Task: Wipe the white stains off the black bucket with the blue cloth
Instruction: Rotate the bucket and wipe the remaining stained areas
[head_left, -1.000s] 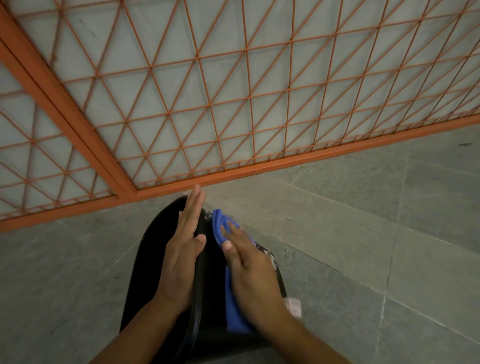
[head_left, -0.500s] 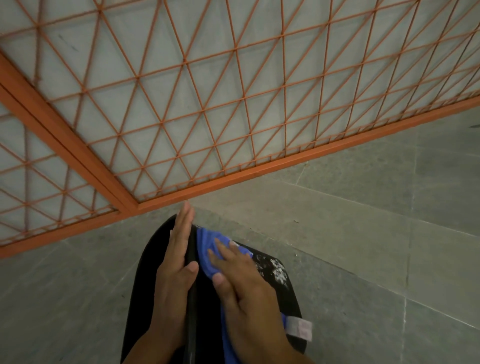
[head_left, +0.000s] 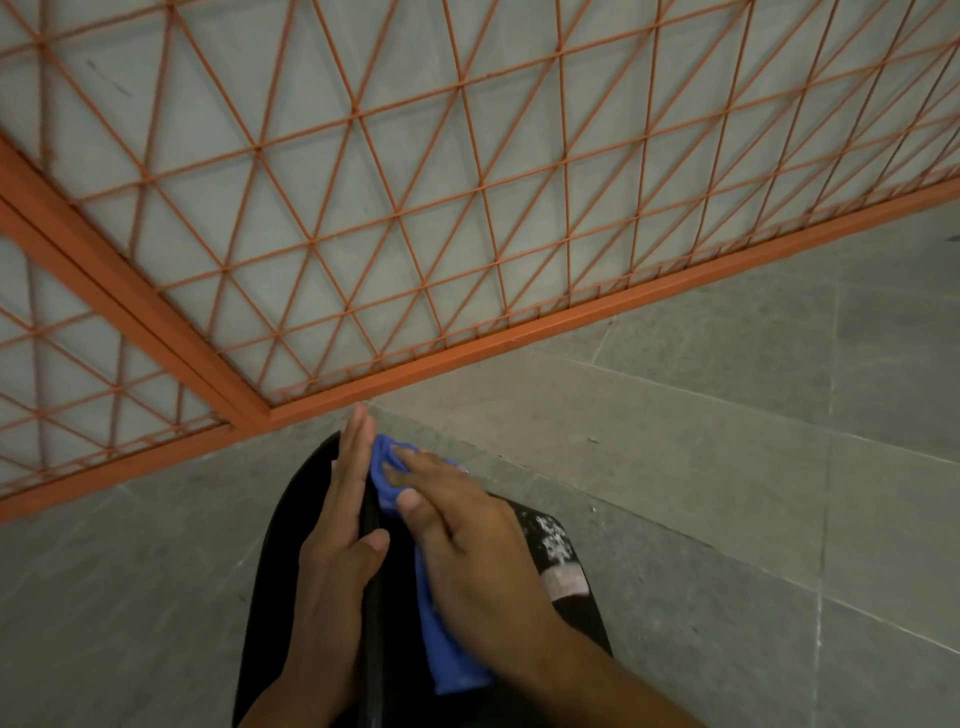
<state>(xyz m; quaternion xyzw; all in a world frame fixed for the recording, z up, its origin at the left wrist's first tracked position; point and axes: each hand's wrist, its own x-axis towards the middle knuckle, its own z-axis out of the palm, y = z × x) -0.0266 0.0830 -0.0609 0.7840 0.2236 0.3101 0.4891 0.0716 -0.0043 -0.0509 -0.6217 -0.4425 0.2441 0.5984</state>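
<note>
The black bucket (head_left: 283, 561) lies on its side on the grey floor, low in the middle of the view. My left hand (head_left: 335, 561) rests flat along its rim with straight fingers and the thumb over the edge. My right hand (head_left: 467, 545) presses the blue cloth (head_left: 447, 649) onto the bucket's outer wall with flat fingers; the cloth bunches at my fingertips and trails back under my palm. White stains (head_left: 553, 535) speckle the black wall just right of my right hand, above a pale label (head_left: 569, 582).
An orange metal lattice gate (head_left: 415, 218) with a thick frame stands right behind the bucket, its bottom bar near my fingertips. Grey stone floor tiles (head_left: 753, 493) spread to the right and left.
My right hand has slid the blue cloth forward and back along the bucket's wall, ending near the far end. More of the white stains show beside it. My left hand stays on the rim.
</note>
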